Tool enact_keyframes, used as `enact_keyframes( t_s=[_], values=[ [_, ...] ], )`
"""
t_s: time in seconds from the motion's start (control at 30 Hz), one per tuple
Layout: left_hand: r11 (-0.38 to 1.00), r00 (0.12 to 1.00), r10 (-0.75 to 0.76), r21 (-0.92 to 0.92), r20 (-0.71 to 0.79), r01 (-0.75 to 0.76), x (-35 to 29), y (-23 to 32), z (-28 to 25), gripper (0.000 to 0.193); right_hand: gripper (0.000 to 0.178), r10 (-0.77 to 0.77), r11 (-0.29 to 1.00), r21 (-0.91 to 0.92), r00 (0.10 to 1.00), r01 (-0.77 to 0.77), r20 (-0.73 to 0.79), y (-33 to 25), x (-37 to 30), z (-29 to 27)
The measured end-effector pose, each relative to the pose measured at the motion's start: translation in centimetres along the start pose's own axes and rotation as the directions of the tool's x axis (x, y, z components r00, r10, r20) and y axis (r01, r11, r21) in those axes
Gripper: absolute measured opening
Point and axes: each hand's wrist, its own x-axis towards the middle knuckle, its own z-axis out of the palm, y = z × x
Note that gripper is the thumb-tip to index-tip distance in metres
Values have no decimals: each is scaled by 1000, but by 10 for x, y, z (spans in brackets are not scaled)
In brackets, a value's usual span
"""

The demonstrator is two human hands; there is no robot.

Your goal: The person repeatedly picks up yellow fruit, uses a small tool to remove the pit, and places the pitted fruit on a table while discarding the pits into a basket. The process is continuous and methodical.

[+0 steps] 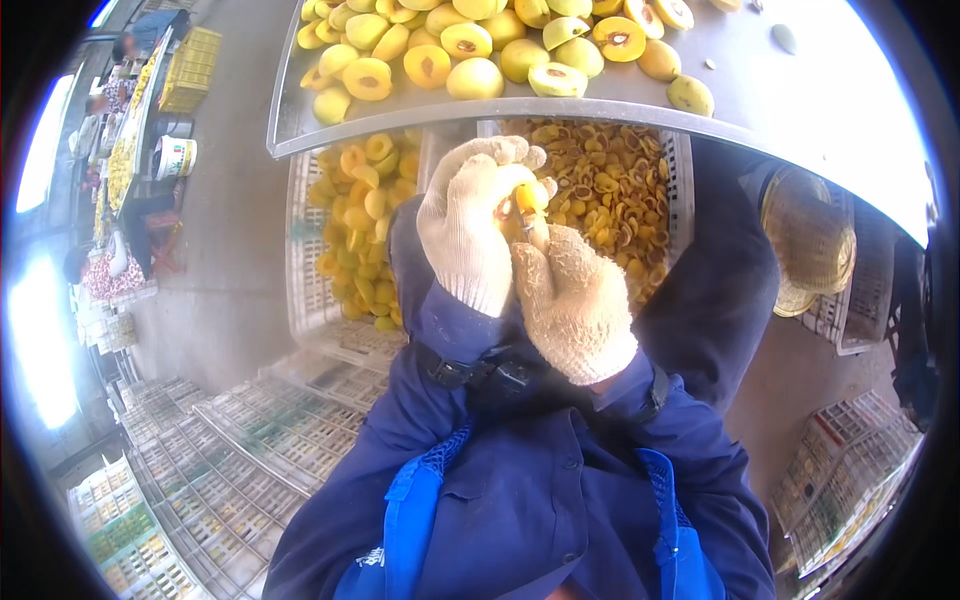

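My left hand (pixel 466 215), in a pale knit glove, is closed round a yellow peach half (pixel 534 194). In a rough, stained glove, my right hand (pixel 578 305) grips a small metal tool (pixel 524 222), its tip at the fruit and its handle mostly hidden by the fingers. Both hands are close together in front of my chest. Past them, a metal table (pixel 600 108) carries many halved yellow peaches (pixel 427 66), several with pits showing. Below its edge stand a crate of peach halves (pixel 365 210) on the left and a crate of yellow-brown scraps (pixel 605 190) on the right.
Stacked plastic crates (pixel 230 430) fill the lower left, and more crates (pixel 850 480) stand at the lower right. A woven basket (pixel 808 230) sits right of my knee. Far left, people work along another table (pixel 128 140) near a white bucket (pixel 176 157) and yellow crates (pixel 192 68).
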Motion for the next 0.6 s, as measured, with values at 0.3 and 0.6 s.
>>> enact_keyframes(
  t_s=[0.3, 0.6],
  values=[
    [994, 998, 58, -94, -37, -61, 5, -16, 4, 24, 27, 82, 987, 124, 987, -100, 137, 5, 12, -9],
    [980, 988, 154, -123, -30, -157, 8, -34, 3, 21, 34, 145, 976, 120, 952, -183, 271, 7, 30, -16]
  ],
)
